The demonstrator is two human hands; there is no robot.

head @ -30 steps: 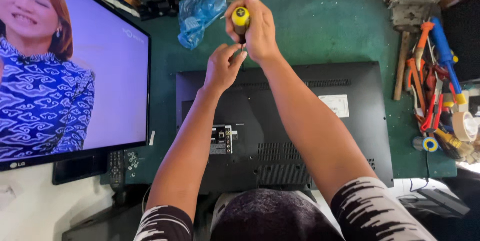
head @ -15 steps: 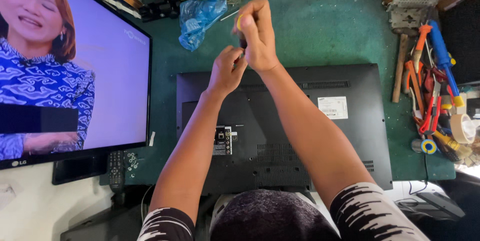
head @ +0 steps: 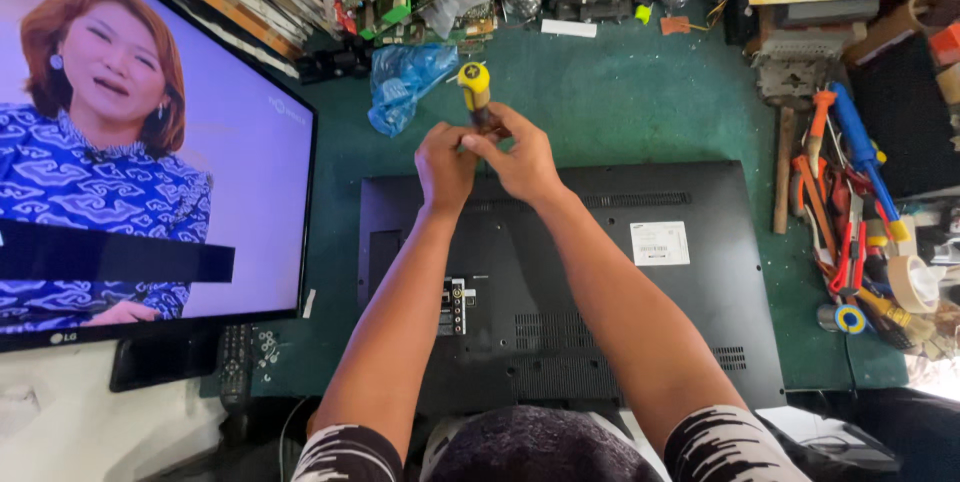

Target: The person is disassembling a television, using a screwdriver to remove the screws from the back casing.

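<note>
In the middle of the frame I have the black television back (head: 600,292) lying on the green table (head: 640,112), and at its upper edge my right hand (head: 522,157) fingers are clamped on the yellow-handled screwdriver (head: 474,90) while my left hand (head: 444,164) fingers are closed around its shaft, so I think the tip may slip and scratch the plastic if the tool tilts.

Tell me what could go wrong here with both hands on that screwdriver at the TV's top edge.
1. The screwdriver stands upright with the left hand and right hand bunched low on it; a slip could gouge the TV back.
2. A freed screw could roll off onto the green mat and get lost.
3. The lit TV stands close to the left elbow; a jerk might knock it.
</note>
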